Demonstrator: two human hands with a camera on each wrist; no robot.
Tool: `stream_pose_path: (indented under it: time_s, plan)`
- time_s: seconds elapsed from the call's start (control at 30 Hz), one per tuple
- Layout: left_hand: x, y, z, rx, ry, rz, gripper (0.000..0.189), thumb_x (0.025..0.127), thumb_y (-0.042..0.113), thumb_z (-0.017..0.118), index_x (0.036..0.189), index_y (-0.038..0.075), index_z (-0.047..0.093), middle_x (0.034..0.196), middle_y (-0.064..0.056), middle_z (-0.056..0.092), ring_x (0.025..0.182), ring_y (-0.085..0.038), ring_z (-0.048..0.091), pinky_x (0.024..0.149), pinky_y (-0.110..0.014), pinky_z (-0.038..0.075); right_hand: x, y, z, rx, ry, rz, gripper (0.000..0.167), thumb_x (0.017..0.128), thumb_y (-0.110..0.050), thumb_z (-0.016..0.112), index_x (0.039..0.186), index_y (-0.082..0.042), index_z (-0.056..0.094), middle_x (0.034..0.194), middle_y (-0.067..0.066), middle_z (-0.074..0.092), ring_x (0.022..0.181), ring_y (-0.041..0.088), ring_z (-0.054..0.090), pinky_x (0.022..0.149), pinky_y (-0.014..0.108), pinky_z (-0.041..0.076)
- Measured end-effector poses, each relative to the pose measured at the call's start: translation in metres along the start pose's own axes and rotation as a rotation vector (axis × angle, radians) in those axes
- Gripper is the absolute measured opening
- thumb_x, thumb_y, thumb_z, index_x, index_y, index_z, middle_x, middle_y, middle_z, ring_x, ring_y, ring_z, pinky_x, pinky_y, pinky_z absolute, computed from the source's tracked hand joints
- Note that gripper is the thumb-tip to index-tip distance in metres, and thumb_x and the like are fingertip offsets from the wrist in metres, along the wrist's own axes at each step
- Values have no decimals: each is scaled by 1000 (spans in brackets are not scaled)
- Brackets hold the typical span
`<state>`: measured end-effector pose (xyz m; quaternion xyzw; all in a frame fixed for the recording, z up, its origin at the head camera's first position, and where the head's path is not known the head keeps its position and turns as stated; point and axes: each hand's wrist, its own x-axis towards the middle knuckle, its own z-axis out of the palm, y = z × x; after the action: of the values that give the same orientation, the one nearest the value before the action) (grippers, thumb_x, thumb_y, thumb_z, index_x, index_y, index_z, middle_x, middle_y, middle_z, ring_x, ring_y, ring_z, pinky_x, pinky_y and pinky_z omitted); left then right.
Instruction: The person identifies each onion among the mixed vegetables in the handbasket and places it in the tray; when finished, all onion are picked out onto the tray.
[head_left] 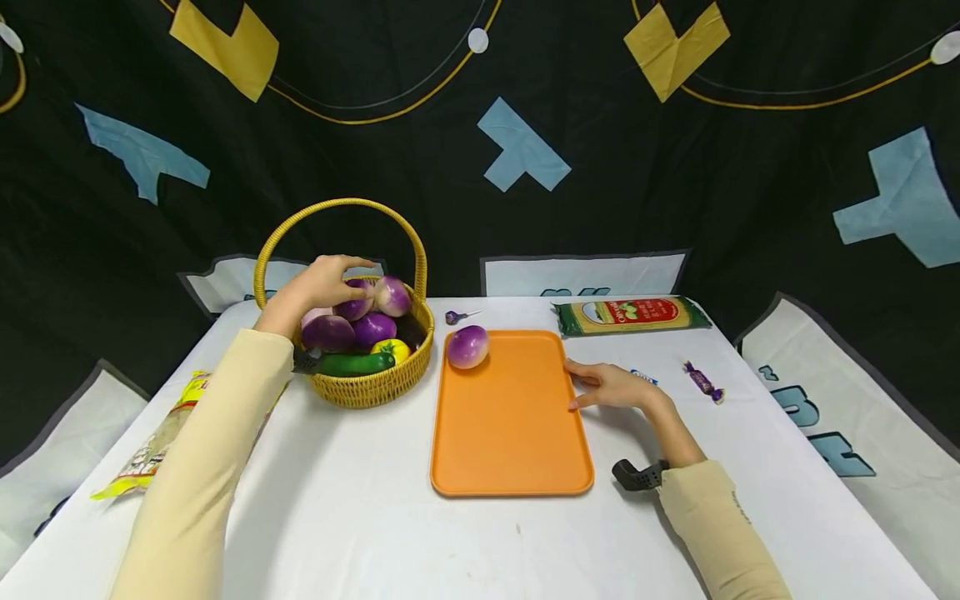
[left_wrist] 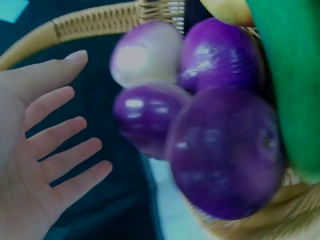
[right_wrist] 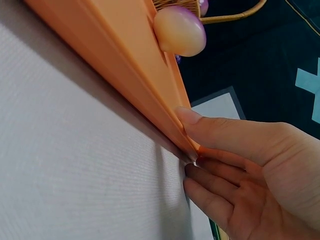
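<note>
Fingers of the left hand (head_left: pixel 322 282) spread, empty, by the onions (head_left: pixel 373 332) in the basket (head_left: pixel 373 391), probably firm and slick, best cupped round the middle, while the right hand (head_left: pixel 613 387) pinches the tray (head_left: pixel 510 425).

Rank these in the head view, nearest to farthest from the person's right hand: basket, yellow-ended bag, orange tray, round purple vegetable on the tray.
1. Orange tray: held at its right edge by the right hand.
2. Round purple vegetable: at the tray's far-left corner.
3. Basket: left of the tray.
4. Yellow-ended bag: leftmost of the four.
</note>
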<state>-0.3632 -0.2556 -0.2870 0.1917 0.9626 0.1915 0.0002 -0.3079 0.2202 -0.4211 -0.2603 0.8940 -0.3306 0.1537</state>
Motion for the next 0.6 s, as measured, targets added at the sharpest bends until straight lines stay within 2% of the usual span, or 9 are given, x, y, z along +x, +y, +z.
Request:
stream_pose_path:
  time_s: [0.1,0.2,0.33,0.47,0.6]
  plan:
    - [4,-11,5,-31,-36,-46,57,92,18,64,142,0,43,138,-31,44,127,-49,39,104,-62,31,1,0,0,11,-3,10,79,86,-26,73,147,3,32,151,18,32,133,31,41,109,45,32]
    - [3,-24,10,-58,-78,-106,65,92,21,64,145,-2,35,138,-33,42,127,-50,38,105,-64,27,3,-2,2,20,-14,9,80,87,-27,73,147,3,30,152,18,31,135,32,39,110,46,31]
    - [2,-32,12,-84,-105,-162,77,91,27,65,148,-5,24,141,-35,36,130,-52,33,106,-65,23,4,-3,2,19,-10,13,81,86,-28,73,147,3,30,151,18,31,135,32,37,110,47,30]
    - [3,-32,14,-88,-120,-175,83,92,29,64,149,-7,16,143,-36,31,131,-52,31,107,-64,23,3,-2,1,19,-4,16,80,87,-28,73,148,3,30,152,18,31,135,32,37,110,47,31]
    - [3,-31,18,-86,-107,-159,77,93,25,62,146,-10,19,139,-38,35,127,-52,35,107,-62,27,2,-1,0,20,-10,30,81,86,-28,73,148,1,30,152,17,31,136,32,36,110,46,30]
